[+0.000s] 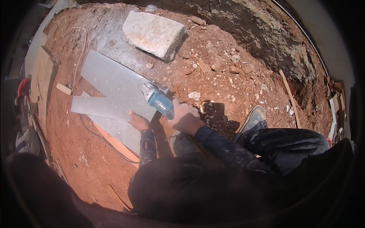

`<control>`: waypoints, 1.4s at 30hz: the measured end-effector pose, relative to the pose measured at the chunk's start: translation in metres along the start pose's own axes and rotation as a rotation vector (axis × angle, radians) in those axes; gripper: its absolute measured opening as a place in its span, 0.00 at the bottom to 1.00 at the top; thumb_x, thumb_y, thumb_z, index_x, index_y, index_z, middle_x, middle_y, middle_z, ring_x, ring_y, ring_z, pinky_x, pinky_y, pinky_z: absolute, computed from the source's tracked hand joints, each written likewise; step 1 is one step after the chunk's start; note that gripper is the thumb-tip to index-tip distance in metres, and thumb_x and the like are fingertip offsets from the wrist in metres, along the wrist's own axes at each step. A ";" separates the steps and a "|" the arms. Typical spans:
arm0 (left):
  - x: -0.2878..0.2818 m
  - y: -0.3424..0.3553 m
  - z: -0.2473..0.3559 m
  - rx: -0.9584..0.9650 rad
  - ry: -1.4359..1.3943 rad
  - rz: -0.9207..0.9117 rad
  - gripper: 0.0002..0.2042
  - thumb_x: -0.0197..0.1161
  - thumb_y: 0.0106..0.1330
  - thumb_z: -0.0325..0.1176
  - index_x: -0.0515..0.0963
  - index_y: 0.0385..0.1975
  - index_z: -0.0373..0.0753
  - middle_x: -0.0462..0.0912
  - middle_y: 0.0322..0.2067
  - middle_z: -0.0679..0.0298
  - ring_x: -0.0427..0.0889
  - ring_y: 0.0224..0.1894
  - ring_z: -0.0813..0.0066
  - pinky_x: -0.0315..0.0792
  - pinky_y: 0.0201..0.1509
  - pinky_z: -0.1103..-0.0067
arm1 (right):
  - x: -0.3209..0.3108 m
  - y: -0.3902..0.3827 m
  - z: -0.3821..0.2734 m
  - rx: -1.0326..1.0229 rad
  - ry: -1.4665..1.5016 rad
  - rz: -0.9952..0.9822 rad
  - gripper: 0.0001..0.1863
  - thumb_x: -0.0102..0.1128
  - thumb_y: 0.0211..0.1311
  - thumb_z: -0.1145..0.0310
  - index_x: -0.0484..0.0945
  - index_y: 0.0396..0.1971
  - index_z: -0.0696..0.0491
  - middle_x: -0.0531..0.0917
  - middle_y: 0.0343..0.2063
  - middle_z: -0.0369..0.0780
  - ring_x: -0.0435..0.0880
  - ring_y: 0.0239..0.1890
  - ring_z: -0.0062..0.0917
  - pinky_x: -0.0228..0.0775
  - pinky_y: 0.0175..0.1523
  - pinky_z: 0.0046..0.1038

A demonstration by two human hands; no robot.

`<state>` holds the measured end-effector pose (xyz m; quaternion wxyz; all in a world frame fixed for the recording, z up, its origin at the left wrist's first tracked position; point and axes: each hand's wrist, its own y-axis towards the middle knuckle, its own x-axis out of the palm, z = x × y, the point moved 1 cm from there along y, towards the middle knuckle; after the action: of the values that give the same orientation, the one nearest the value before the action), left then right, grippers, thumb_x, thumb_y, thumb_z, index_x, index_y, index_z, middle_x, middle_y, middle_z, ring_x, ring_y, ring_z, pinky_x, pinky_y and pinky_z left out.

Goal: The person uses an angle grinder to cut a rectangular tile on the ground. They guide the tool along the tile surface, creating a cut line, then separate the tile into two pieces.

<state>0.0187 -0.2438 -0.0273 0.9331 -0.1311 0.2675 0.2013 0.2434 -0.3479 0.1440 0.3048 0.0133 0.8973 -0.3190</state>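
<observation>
My right hand (pixel 186 118) is wrapped round the rear of a blue angle grinder (pixel 160 103). The grinder's silver head lies at the right edge of a long grey slab (pixel 108 72); its disc is hard to make out. My left hand (pixel 139 122) rests at the near part of the grey slabs, left of the grinder, with its fingers apart and partly seen. A second grey slab (pixel 91 105) crosses beneath the long one and sticks out to the left. Under them lies an orange-toned board (pixel 116 143), with a dark cord (pixel 91 131) running beside it.
A large pale stone block (pixel 154 33) sits on the red soil beyond the slabs. A light cord (pixel 84 41) and a small wood offcut (pixel 64 89) lie to the left. A rough earth bank (pixel 273 41) rises at the right, near a wooden strip (pixel 289 98). My shoe (pixel 255 117) is close by.
</observation>
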 end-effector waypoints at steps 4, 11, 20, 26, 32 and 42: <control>0.002 -0.004 0.004 -0.001 0.008 -0.014 0.29 0.44 0.76 0.48 0.76 0.42 0.20 0.81 0.35 0.45 0.76 0.38 0.57 0.68 0.49 0.66 | 0.000 -0.003 0.003 -0.004 -0.003 0.016 0.30 0.65 0.48 0.57 0.68 0.48 0.57 0.83 0.32 0.54 0.84 0.40 0.51 0.74 0.49 0.46; 0.003 0.001 -0.003 0.023 -0.024 0.020 0.28 0.44 0.76 0.48 0.76 0.41 0.20 0.81 0.34 0.45 0.76 0.38 0.56 0.68 0.49 0.66 | 0.001 -0.005 0.006 -0.035 -0.018 0.032 0.29 0.65 0.47 0.57 0.68 0.47 0.57 0.83 0.32 0.54 0.84 0.40 0.52 0.74 0.48 0.47; 0.001 -0.003 0.003 -0.014 -0.007 -0.007 0.28 0.44 0.76 0.48 0.76 0.42 0.21 0.81 0.35 0.45 0.76 0.38 0.56 0.68 0.49 0.66 | 0.001 -0.006 0.010 -0.034 -0.031 0.030 0.30 0.66 0.46 0.56 0.68 0.47 0.57 0.83 0.33 0.54 0.84 0.40 0.51 0.74 0.48 0.46; 0.002 -0.001 -0.002 -0.013 -0.029 0.001 0.28 0.44 0.76 0.48 0.76 0.45 0.21 0.82 0.40 0.43 0.78 0.42 0.56 0.68 0.52 0.67 | 0.002 -0.007 0.010 -0.051 -0.030 0.049 0.29 0.65 0.47 0.57 0.69 0.46 0.57 0.83 0.32 0.54 0.84 0.39 0.51 0.75 0.47 0.46; 0.004 0.000 -0.003 -0.015 -0.035 -0.005 0.28 0.45 0.76 0.48 0.76 0.48 0.21 0.82 0.43 0.41 0.79 0.45 0.54 0.68 0.54 0.67 | 0.003 -0.005 0.012 -0.059 -0.033 0.063 0.28 0.65 0.47 0.56 0.69 0.46 0.57 0.84 0.31 0.53 0.84 0.38 0.51 0.75 0.47 0.46; 0.001 -0.003 0.001 0.020 0.011 0.017 0.28 0.45 0.76 0.48 0.76 0.37 0.22 0.79 0.29 0.50 0.72 0.33 0.60 0.67 0.43 0.65 | 0.005 -0.005 0.017 -0.071 -0.033 0.048 0.29 0.66 0.46 0.57 0.69 0.45 0.57 0.83 0.30 0.54 0.84 0.38 0.51 0.75 0.47 0.45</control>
<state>0.0208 -0.2460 -0.0265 0.9312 -0.1205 0.2757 0.2060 0.2475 -0.3628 0.1341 0.3273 0.0191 0.9023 -0.2798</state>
